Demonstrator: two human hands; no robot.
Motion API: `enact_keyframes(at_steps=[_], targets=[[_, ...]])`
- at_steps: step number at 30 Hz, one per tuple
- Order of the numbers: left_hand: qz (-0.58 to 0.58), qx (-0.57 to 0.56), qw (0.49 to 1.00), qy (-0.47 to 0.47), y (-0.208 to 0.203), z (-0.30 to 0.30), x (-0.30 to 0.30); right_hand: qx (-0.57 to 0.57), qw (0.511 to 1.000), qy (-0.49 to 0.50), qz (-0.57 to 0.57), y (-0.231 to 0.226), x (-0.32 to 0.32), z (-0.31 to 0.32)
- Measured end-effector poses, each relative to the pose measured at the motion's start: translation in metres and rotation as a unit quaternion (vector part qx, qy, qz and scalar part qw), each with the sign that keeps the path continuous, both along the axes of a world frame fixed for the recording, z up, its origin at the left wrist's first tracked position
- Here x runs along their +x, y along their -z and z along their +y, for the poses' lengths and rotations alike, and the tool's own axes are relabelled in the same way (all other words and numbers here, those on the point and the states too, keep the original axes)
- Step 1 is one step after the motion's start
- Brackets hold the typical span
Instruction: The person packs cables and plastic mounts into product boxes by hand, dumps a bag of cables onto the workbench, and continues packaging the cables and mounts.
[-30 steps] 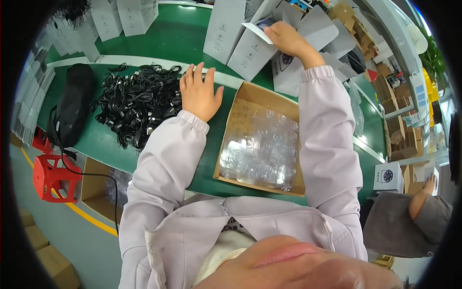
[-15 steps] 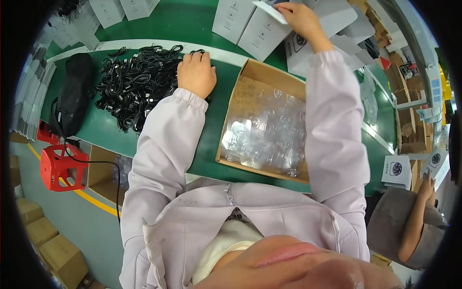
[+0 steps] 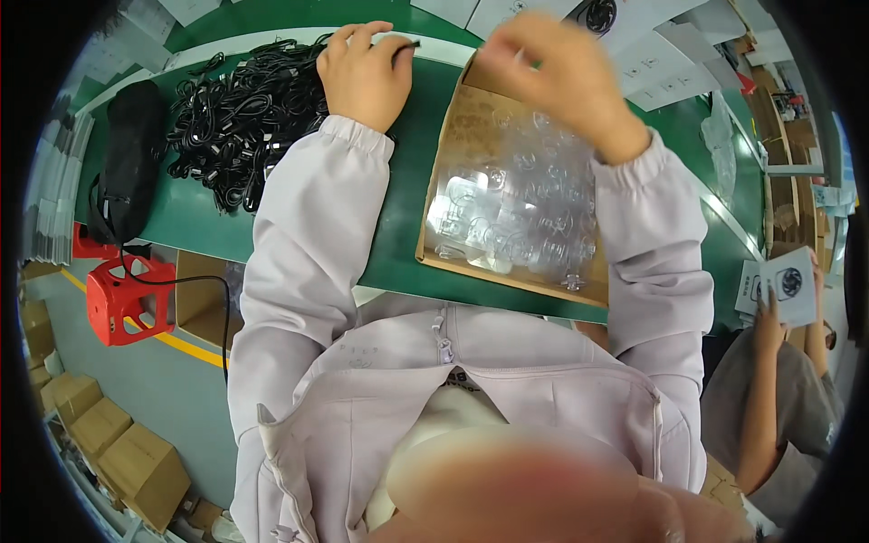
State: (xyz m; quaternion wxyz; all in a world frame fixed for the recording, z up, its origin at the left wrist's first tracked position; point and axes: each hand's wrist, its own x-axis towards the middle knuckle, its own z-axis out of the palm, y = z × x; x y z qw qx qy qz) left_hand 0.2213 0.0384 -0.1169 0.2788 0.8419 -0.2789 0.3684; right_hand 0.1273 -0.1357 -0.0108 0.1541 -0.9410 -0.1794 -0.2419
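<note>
A tangled pile of black cables point(image 3: 244, 122) with metal plugs lies at the left of the green worktable. At its right edge is my left hand point(image 3: 367, 77), thumb and fingers closed on a black cable point(image 3: 409, 45) whose end sticks out past the thumb. My right hand point(image 3: 566, 77), smeared by motion, hangs over the far end of an open cardboard box point(image 3: 513, 279); whether its fingers hold anything is unclear. Many clear plastic pieces point(image 3: 516, 213) fill the box. White printed cartons point(image 3: 674, 68) stand beyond my right hand.
A black fabric bag point(image 3: 131, 167) lies left of the cables. Below the table edge are a red stool point(image 3: 129, 299) and another cardboard box point(image 3: 204, 294). At the right, a co-worker's hand point(image 3: 769, 321) holds a white printed box point(image 3: 789, 285). Plastic film point(image 3: 720, 154) lies nearby.
My right hand has come back from the cartons to above the cardboard box, without the white flap it was touching. My left hand has lifted slightly, a cable end now showing at its thumb.
</note>
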Motion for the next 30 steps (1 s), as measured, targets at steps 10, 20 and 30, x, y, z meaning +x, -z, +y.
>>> enact_keyframes(at_steps=[10, 20, 30], targets=[[0.449, -0.467, 0.689, 0.324, -0.009, -0.005, -0.007, -0.018, 0.893, -0.08, 0.442, 0.048, -0.014, 0.014], [0.478, -0.47, 0.622, 0.404, -0.016, -0.011, -0.022, 0.289, 0.855, -0.164, 0.398, 0.016, -0.007, -0.011], [0.525, -0.348, 0.609, 0.482, -0.021, -0.012, -0.038, 0.192, 0.981, -0.026, 0.004, 0.026, 0.002, -0.007]])
